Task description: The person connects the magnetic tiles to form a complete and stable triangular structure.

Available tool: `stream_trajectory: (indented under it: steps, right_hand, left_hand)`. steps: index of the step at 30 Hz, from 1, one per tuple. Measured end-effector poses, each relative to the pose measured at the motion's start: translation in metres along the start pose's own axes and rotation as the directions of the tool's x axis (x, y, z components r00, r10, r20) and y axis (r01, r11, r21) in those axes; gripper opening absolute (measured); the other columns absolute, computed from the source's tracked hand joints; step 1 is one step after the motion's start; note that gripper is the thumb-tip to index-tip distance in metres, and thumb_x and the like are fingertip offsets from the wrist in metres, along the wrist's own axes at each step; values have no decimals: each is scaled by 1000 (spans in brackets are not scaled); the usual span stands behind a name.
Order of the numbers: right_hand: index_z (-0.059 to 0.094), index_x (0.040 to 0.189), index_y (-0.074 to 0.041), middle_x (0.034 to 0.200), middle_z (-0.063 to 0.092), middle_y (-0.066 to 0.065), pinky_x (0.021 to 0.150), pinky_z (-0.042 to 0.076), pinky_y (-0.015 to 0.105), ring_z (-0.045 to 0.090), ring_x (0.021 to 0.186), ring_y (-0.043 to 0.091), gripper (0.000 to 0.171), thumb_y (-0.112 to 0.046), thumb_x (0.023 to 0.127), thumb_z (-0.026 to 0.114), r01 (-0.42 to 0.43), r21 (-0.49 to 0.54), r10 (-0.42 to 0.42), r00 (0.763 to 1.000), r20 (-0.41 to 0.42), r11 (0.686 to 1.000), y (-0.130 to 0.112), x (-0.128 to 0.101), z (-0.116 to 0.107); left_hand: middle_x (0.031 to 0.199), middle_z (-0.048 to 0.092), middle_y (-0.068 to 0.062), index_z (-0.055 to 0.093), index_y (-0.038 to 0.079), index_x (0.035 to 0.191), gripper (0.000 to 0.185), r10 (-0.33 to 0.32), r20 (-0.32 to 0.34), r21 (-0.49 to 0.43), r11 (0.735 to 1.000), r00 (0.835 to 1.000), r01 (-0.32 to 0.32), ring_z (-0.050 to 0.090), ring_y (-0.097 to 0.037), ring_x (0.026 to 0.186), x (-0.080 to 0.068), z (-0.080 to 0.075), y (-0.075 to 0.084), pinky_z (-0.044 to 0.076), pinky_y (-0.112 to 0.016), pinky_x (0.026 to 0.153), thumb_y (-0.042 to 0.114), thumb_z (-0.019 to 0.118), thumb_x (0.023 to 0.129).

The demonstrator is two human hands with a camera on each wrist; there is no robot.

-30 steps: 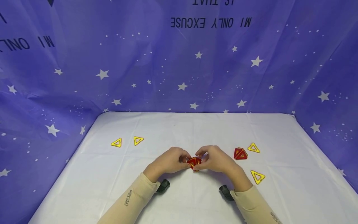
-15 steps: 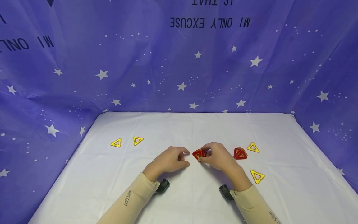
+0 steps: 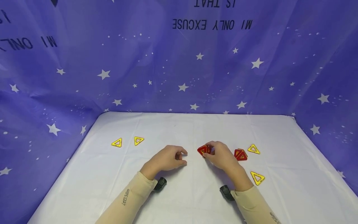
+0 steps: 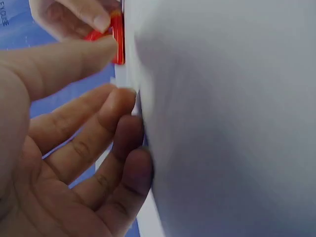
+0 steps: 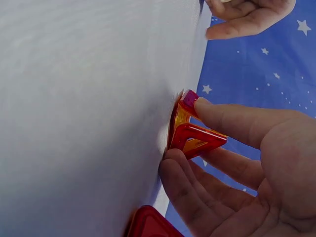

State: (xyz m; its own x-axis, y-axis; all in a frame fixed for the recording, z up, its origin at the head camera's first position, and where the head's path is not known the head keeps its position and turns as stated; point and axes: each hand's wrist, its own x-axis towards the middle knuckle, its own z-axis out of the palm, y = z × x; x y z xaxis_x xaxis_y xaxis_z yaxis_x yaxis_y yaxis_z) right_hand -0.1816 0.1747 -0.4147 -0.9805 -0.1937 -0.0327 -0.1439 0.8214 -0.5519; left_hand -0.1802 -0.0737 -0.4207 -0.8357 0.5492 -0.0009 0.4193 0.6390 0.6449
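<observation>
My right hand (image 3: pixel 212 153) pinches a small red pyramid of magnetic triangles (image 3: pixel 203 150) between thumb and fingers. In the right wrist view the red pyramid (image 5: pixel 190 134) touches the white tablecloth (image 5: pixel 89 98), with my right hand (image 5: pixel 232 158) round it. My left hand (image 3: pixel 179 158) rests on the cloth a little to the left, fingers loosely curled, holding nothing. The left wrist view shows my left hand (image 4: pixel 84 128) apart from the red pyramid (image 4: pixel 117 39). A second red pyramid (image 3: pixel 240 154) stands just right of my right hand.
Flat yellow triangles lie on the white table (image 3: pixel 190 130): two at the left (image 3: pixel 117 142) (image 3: pixel 138 140) and two at the right (image 3: pixel 253 149) (image 3: pixel 258 177). A blue star-patterned curtain (image 3: pixel 179 71) closes the back and sides.
Both hands held the red pyramid together a second ago. My left hand has let go, and my right hand has carried the pyramid right and farther back.
</observation>
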Motion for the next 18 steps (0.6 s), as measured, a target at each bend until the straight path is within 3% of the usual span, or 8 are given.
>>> stream_trajectory:
  steps: [5, 8, 10, 14, 18]
  right_hand:
    - [67, 127, -4, 100, 64, 9, 76, 50, 40, 56, 85, 22, 43, -19, 88, 79, 12, -3, -12, 1000, -4, 1000, 0, 0, 2]
    - [66, 128, -3, 106, 65, 12, 80, 50, 42, 57, 88, 24, 44, -19, 89, 78, 9, -21, -9, 1000, -8, 1000, 0, 0, 1]
    - [66, 129, -2, 111, 65, 14, 84, 51, 44, 58, 92, 25, 45, -19, 89, 78, 0, -34, 0, 1000, -9, 999, 0, 0, 0]
    - [65, 129, -1, 119, 65, 17, 93, 49, 48, 60, 103, 29, 46, -19, 89, 78, -10, -46, 9, 1000, -19, 999, 1, -1, -1]
    - [64, 130, 0, 121, 64, 18, 97, 47, 51, 60, 109, 32, 46, -19, 89, 78, -17, -38, 16, 1000, -23, 999, 4, -1, -1]
  left_hand:
    - [82, 61, 7, 71, 4, 117, 32, -20, -77, -29, 999, 997, 18, 56, -10, 72, -8, -19, -18, 49, -30, 71, 16, 78, 88]
    - [89, 64, 3, 71, 5, 119, 34, -69, -146, -41, 997, 987, 63, 59, -14, 80, -15, -33, -32, 50, -34, 73, 17, 79, 87]
    - [96, 67, -2, 71, 6, 121, 37, -115, -200, -55, 993, 973, 106, 62, -18, 87, -20, -42, -43, 50, -37, 77, 17, 79, 87]
    - [113, 67, -9, 68, 8, 127, 43, -216, -298, -76, 976, 930, 202, 63, -26, 100, -31, -59, -65, 51, -43, 83, 18, 79, 87]
    - [127, 61, -13, 64, 8, 135, 52, -289, -335, -64, 956, 896, 285, 60, -29, 105, -39, -74, -82, 49, -46, 85, 21, 80, 87]
